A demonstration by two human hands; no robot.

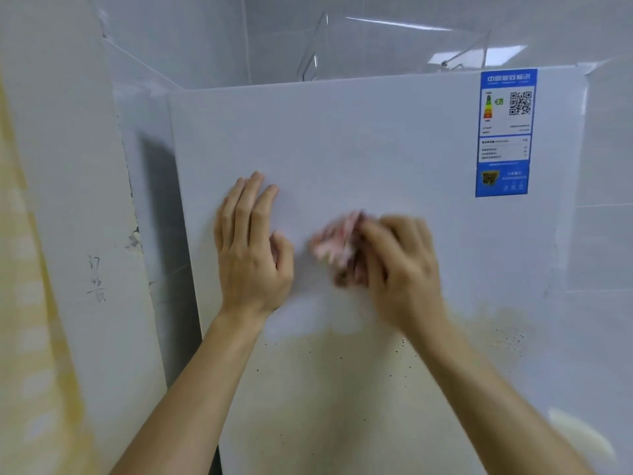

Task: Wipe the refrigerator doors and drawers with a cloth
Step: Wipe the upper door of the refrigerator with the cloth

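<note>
White refrigerator door (359,149) with brown speckles, pink cloth (337,243), blue label (505,132).

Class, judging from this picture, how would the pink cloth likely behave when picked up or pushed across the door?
Probably floppy: the cloth bunches into folds under the curled fingers of the right hand. Likely light, since one hand holds it against the upright refrigerator door. It should slide easily; the door looks smooth and glossy.

A glossy white refrigerator door (376,149) bears a blue-and-white energy label sticker (505,132) at its upper right, a yellowish-brown speckled stain (342,389) across its lower part, the left grip (251,255) laid flat on it and a blurred pink cloth (334,246) held to it by the right grip (400,269).
</note>
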